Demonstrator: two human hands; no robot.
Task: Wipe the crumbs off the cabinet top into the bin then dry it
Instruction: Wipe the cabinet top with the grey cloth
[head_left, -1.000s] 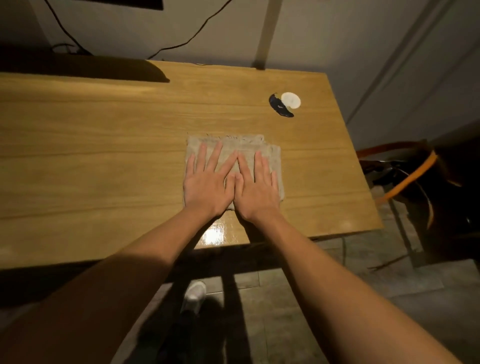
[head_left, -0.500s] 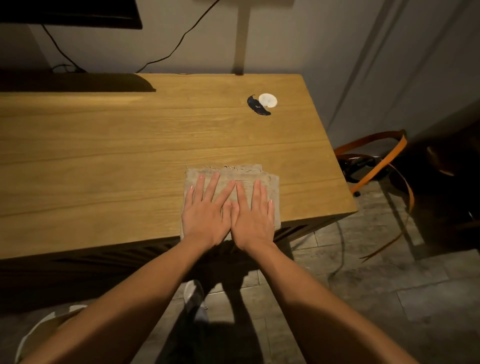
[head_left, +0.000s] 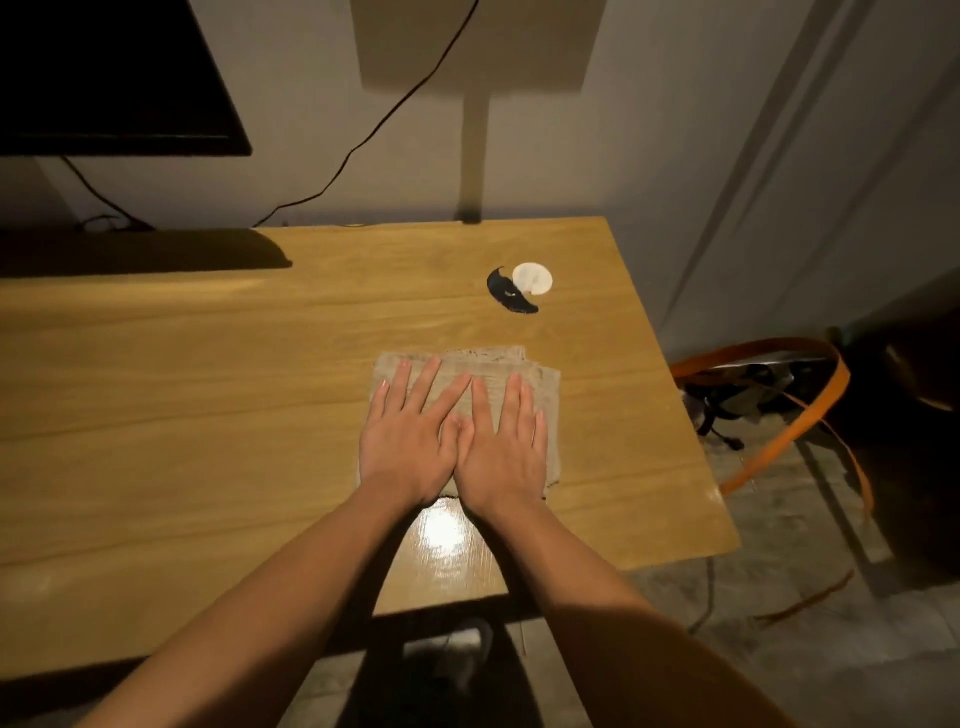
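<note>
A folded beige cloth (head_left: 545, 395) lies flat on the wooden cabinet top (head_left: 182, 415), right of the middle. My left hand (head_left: 408, 441) and my right hand (head_left: 501, 452) press on it side by side, palms down, fingers straight and spread, thumbs touching. A glossy patch of the top shines just behind my wrists. I see no crumbs on the wood in this light.
A small white disc (head_left: 532, 279) and a dark curved object (head_left: 508, 293) lie near the back right corner. A dark screen (head_left: 104, 78) hangs at the upper left with cables along the wall. An orange-rimmed bin (head_left: 769, 384) stands on the floor right of the cabinet.
Both hands and the cloth have slid away from the front edge, back toward the middle of the top. Half a second ago the cloth was at the front edge.
</note>
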